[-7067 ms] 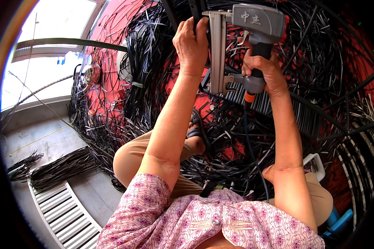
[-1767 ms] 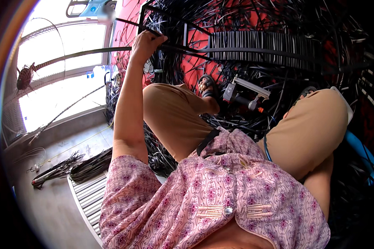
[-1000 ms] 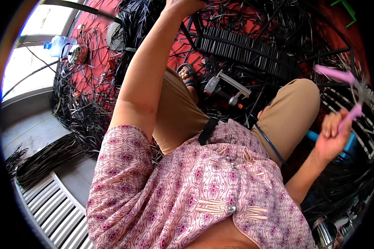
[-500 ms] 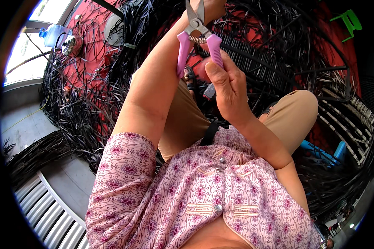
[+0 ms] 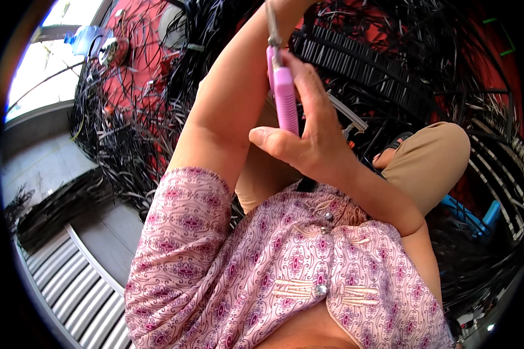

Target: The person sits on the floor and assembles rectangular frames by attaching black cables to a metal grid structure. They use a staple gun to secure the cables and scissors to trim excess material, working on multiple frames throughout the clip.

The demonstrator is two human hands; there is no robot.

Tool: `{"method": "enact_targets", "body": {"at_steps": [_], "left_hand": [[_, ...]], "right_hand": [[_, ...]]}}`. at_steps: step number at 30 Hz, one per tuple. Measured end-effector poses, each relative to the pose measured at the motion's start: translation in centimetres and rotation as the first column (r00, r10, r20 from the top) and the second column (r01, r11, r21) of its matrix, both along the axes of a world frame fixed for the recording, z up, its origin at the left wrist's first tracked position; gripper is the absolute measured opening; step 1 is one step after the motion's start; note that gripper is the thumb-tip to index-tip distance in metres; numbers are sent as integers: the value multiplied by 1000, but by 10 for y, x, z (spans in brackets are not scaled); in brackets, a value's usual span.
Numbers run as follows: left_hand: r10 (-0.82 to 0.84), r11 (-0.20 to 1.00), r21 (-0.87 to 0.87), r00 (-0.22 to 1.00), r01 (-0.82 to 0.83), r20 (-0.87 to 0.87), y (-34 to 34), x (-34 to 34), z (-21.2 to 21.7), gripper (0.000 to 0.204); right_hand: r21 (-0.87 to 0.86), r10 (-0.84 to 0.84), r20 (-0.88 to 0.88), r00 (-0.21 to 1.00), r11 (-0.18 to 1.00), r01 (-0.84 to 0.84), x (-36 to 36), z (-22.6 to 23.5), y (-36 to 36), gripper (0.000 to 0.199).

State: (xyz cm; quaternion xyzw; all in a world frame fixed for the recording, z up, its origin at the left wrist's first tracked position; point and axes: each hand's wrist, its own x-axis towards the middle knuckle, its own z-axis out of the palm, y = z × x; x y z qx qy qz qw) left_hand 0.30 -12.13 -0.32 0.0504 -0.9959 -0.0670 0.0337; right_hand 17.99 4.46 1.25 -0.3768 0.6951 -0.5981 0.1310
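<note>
My right hand holds a pair of pruning shears with pink-purple handles, its fingers behind them. The thumb sticks out to the left below the grip. The shears stand almost upright and edge-on, the grey metal blades pointing up past my left forearm. Whether the blades are apart cannot be made out. My left arm reaches away to the top edge, where the hand is cut off. Beyond my right hand lies a framework of black woven slats.
Black strips lie in tangled heaps over a red floor covering. Further left are a blue water jug and a metal pot. A slatted bench stands at lower left, a blue plastic piece by my right knee.
My right hand has turned the shears from a splayed, face-on position to edge-on and moved slightly lower. My left hand has slipped out past the top edge. The view has shifted slightly.
</note>
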Motion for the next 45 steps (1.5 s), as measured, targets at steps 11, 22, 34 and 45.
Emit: {"method": "enact_targets", "body": {"at_steps": [11,22,34,45], "left_hand": [[59,998,-6,997,-58,40,4,-7,0,29],[38,999,2,999,-38,0,1,-11,-7,28],[65,997,-54,998,-64,21,5,-7,-7,29],[56,631,775,994,39,-95,-34,13,23,32]], "right_hand": [[201,-438,423,794,899,389,-48,-126,-12,50],[97,-383,331,862,923,373,-104,-122,-47,53],[189,-352,407,843,935,300,-112,-120,-54,35],[266,-219,603,767,962,65,-79,-163,9,26]]}}
